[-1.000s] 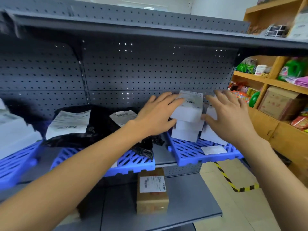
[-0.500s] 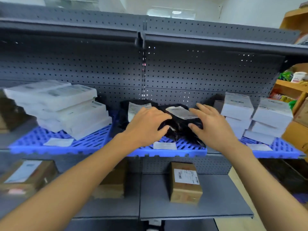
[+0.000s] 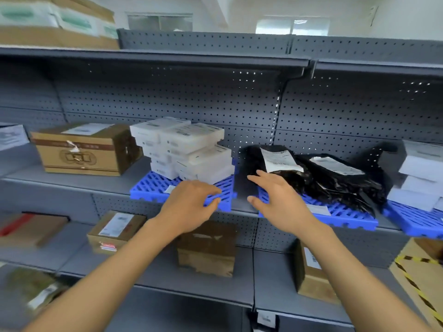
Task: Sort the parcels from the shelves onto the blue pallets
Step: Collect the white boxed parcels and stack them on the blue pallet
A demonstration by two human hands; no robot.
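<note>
A: The white boxes (image 3: 184, 149) sit stacked crookedly on the left blue pallet (image 3: 153, 188), black mailers (image 3: 323, 178) on the next.

B: Our left hand (image 3: 189, 204) and right hand (image 3: 280, 200) hover spread, holding nothing. If we bump that stack, it may topple.

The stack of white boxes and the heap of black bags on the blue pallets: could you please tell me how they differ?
The white boxes are rigid, flat and stacked in layers; the black bags are soft, crumpled and heaped loosely. The boxes carry small labels, while the bags carry larger white shipping labels. The boxes sit on the left blue pallet, the bags on the middle blue pallet. Both rest on the same shelf, untouched by either hand.
</note>
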